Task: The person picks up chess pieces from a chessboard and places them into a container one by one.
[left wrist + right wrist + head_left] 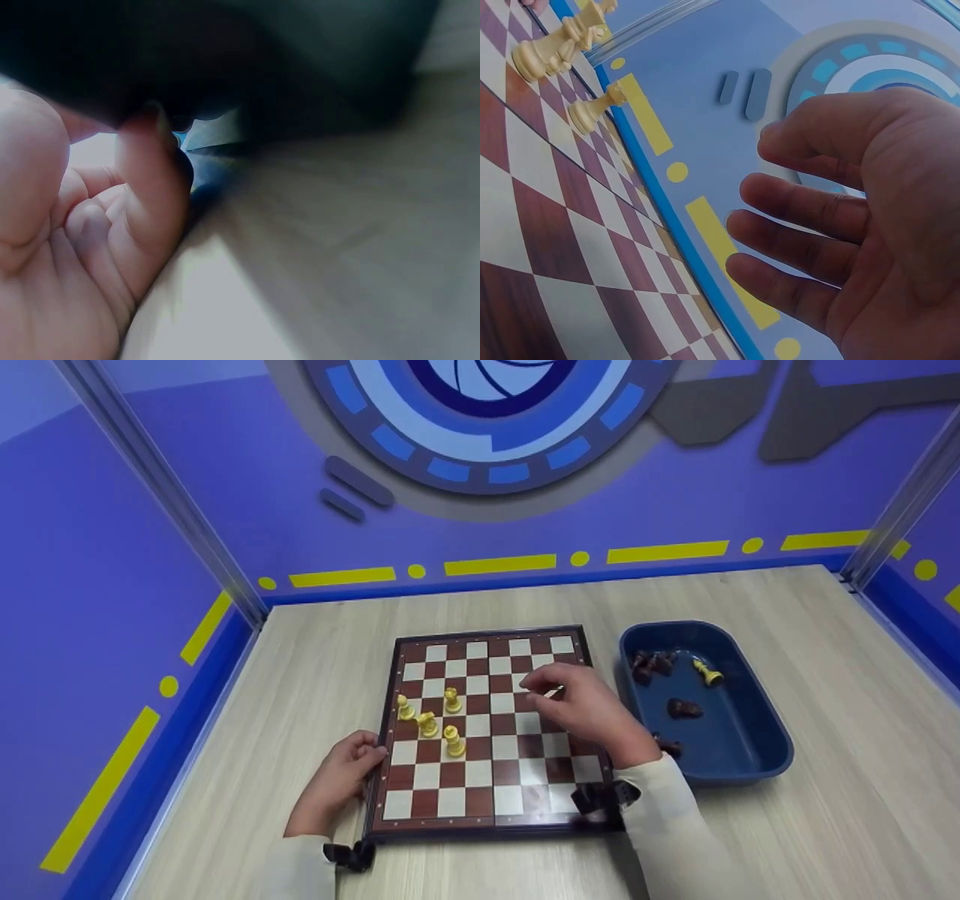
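Note:
A brown-and-white chessboard [517, 746] lies on the table with several pale yellow chess pieces on its left half. Among them are a yellow knight [427, 725] and a taller yellow piece [454, 742] in front of it. My left hand [341, 772] grips the board's left edge; in the left wrist view its curled fingers [154, 195] meet the dark underside. Over the board's right half hovers my right hand [581, 709], fingers loosely bent and apart from the thumb, holding nothing. Two groups of yellow pieces [592, 109] show beyond it in the right wrist view.
Right of the board stands a dark blue bin [772, 735]. Inside lie several dark chess pieces [684, 708] and one yellow piece [707, 673]. Blue printed panels [480, 532] wall the table [330, 660] at the back and both sides.

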{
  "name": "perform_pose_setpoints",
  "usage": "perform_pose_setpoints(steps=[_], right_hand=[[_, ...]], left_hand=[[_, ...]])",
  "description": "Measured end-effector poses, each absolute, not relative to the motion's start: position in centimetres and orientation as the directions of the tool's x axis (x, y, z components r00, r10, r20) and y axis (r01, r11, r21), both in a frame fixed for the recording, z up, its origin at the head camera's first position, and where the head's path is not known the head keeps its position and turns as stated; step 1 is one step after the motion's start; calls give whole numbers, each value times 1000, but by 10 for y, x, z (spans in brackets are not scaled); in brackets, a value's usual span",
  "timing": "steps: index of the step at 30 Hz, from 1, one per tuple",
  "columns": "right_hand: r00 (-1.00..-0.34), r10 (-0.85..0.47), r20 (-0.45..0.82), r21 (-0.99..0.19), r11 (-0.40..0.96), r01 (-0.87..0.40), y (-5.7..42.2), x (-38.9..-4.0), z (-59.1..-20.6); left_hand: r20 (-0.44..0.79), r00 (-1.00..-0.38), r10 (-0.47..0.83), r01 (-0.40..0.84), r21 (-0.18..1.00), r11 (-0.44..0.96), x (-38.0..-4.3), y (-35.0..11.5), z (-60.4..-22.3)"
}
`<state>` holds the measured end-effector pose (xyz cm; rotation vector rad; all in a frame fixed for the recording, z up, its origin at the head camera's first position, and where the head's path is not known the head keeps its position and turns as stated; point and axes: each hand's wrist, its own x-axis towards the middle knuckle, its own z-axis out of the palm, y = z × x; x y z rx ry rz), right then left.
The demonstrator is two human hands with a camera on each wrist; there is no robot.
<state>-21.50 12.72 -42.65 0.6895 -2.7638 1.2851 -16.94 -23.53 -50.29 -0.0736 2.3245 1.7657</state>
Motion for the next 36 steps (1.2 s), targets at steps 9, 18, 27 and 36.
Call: perform_pose_setpoints(steps=[9, 18, 27, 36], right_hand=[[-878, -426, 218, -713, 545, -441, 120, -213, -428], [-876, -433, 212, -707, 552, -443, 111, -209, -431], [-865, -458, 202, -693, 558, -457, 102, -207, -434], [-835, -495, 240, -667, 540, -513, 94, -205, -438]], left_hand=[[-214, -972, 96, -182, 948, 262, -169, -236, -504], [-227, -970, 90, -196, 945, 262, -170, -237, -506], [-227, -970, 88, -193, 938, 288, -171, -238, -505], [-239, -967, 90, -207, 939, 275, -171, -237, -505]])
